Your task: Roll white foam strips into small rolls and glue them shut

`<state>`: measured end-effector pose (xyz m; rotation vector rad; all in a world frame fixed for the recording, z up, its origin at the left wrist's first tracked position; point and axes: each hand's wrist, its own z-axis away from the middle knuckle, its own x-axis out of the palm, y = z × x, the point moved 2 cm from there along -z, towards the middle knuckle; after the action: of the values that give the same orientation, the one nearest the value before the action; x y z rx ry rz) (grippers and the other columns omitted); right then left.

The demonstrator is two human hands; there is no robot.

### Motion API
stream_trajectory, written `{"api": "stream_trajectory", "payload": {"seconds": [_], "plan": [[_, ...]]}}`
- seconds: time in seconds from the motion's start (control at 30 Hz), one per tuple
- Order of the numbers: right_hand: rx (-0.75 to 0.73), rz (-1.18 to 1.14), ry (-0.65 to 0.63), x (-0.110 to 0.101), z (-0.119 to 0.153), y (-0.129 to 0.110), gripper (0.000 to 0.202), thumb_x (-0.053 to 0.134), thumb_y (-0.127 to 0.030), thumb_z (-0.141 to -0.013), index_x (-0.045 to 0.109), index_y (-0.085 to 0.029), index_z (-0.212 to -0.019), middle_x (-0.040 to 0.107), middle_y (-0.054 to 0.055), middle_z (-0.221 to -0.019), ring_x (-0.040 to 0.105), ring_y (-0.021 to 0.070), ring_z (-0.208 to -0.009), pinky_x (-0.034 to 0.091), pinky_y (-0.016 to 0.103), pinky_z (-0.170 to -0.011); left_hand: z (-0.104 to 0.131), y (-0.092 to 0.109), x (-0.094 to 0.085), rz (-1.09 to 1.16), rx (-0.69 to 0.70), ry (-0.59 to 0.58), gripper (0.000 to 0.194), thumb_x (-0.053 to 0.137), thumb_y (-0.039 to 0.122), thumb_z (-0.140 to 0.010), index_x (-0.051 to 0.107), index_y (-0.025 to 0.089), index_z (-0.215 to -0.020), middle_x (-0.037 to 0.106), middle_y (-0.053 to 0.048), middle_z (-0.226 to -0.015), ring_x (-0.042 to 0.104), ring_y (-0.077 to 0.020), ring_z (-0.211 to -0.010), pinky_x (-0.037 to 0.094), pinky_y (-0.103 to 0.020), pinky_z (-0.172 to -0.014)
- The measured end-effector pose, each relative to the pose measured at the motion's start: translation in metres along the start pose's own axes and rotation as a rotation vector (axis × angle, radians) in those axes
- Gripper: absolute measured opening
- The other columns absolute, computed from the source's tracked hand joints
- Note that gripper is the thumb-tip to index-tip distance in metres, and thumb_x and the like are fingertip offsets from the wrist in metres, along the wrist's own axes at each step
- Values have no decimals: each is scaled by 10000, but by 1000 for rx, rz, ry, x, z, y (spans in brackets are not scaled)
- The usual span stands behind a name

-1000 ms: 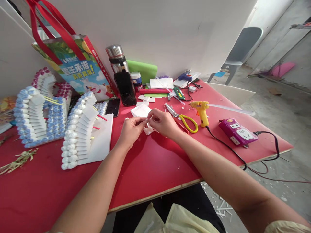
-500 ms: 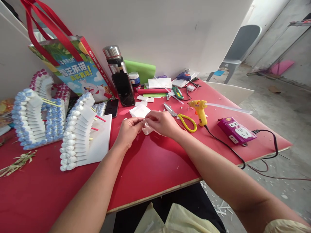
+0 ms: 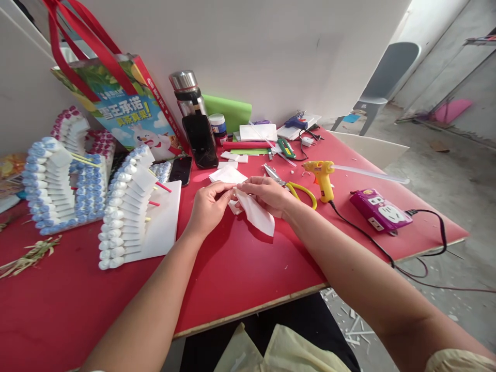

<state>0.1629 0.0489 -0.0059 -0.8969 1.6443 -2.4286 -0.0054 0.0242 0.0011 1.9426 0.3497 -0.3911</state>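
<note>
Over the middle of the red table, my left hand (image 3: 211, 207) pinches the upper corner of a thin white sheet (image 3: 256, 216), paper or tissue. My right hand (image 3: 268, 194) is closed on the same sheet from the other side, its fingertips meeting my left ones. The sheet's free part hangs down toward me, tapering up to the pinch. Just behind my hands lies a stack of white sheets (image 3: 228, 174). Small folds of white show under my fingers, partly hidden. Scissors with yellow handles (image 3: 302, 192) lie right beside my right hand.
On the left stand fan-shaped white model pieces (image 3: 129, 206) and blue-tipped ones (image 3: 64, 186). A phone (image 3: 180, 170), thermos (image 3: 189, 95) and printed bag (image 3: 135, 113) are behind. A yellow glue gun (image 3: 322, 178) and purple power strip (image 3: 382, 209) with cords are right.
The white sheet has swung out into view below my right hand, hanging toward me. My right hand has opened out slightly over it; the camera view has shifted a little.
</note>
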Motion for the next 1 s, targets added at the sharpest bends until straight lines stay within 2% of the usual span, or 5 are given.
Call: {"api": "stream_trajectory", "payload": {"seconds": [0.2,0.37,0.6,0.77,1.0], "plan": [[-142,258,141,-3,-4,1,203,747,-326,-737,610,-176,-744,659,6,-655,601,139,-547,484,249,-495,1,-4,2,-24,-21,8,221,648,297,-881,785,188,-1015,752,-42,-874,674,-172,-781,534,-266,-730],[-243,505,255,0,-5,1,121,672,-268,-720,625,-158,-701,607,-17,-610,519,99,-532,395,221,-487,3,-4,7,-14,-59,11,215,658,315,-873,782,178,-983,758,-49,-866,692,-186,-794,546,-280,-738],[-470,845,454,9,0,6,79,612,-263,-733,597,-189,-712,657,-4,-671,567,145,-627,380,259,-555,7,6,13,-224,115,124,165,609,239,-899,753,169,-937,753,-65,-936,688,-180,-852,526,-283,-774],[-541,820,414,13,2,8,64,626,-243,-793,651,-188,-773,703,6,-742,612,149,-677,421,268,-630,8,5,11,-406,253,176,175,565,207,-923,729,160,-965,737,-73,-919,674,-173,-807,515,-286,-746],[-540,736,390,9,-1,10,118,639,-280,-833,658,-180,-774,712,16,-746,640,163,-705,446,271,-643,8,6,12,-568,382,136,236,499,186,-958,706,148,-1064,722,-93,-927,665,-193,-834,511,-304,-747]]}}
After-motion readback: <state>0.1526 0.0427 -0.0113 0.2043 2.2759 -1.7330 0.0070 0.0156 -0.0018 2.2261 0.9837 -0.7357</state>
